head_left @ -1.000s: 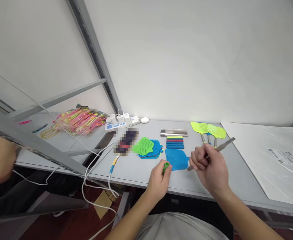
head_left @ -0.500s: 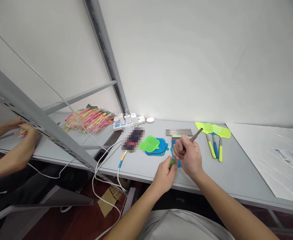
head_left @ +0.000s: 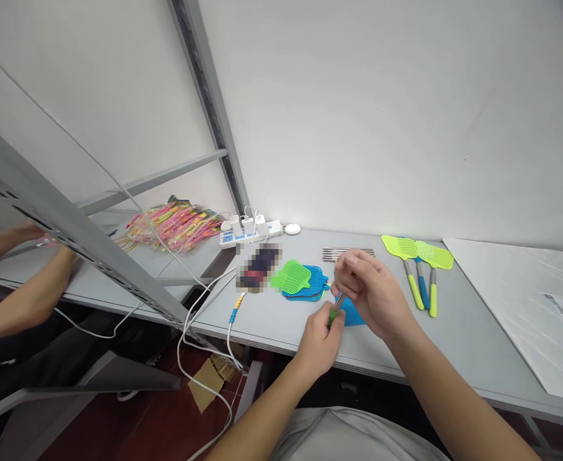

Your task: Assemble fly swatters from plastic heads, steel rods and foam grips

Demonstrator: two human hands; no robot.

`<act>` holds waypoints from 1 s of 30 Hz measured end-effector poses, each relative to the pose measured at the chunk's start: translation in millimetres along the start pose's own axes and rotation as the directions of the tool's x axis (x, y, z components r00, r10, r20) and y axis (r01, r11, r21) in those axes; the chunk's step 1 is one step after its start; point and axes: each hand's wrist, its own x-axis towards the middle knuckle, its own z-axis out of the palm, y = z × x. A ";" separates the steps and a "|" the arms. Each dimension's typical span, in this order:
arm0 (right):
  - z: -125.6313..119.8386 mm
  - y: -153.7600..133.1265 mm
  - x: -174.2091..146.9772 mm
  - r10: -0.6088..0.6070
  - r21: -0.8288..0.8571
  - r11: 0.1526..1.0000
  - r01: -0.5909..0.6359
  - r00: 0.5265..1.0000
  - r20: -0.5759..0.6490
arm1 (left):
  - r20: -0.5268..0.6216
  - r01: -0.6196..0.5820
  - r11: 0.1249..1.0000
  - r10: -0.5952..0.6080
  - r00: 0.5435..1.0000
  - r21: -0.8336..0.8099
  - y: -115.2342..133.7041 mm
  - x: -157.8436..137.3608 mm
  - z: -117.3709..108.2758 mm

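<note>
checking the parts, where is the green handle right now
In the head view, the green handle is just right of centre, in the left grip, below the right grip.

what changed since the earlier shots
The right hand has moved left, bringing the slim grey metal rod to the green tube that the left hand still grips. The green mesh swatter head still overlaps the blue mesh heads.

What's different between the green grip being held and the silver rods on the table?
The green grip looks dull; the silver rods look shiny. The green grip is in the left hand; the silver rods lie on the table. The green grip is single; the silver rods lie several together.
</note>
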 end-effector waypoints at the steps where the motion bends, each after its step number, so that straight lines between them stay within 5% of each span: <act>1: 4.2 0.1 0.6 0.009 -0.015 1.000 -0.009 1.000 0.008 | -0.004 0.000 1.000 0.000 1.000 -0.007 -0.1 -0.2 0.2; 6: 18.1 10.3 6.0 -0.050 -0.198 0.979 0.053 0.998 0.023 | -0.024 0.008 0.999 -0.009 1.000 -0.043 -1.2 0.7 1.2; 30: -1.2 50.0 14.3 0.048 -0.207 0.977 -0.060 0.997 -0.058 | 0.051 0.085 0.966 -0.075 0.996 -0.246 -4.7 6.7 -0.4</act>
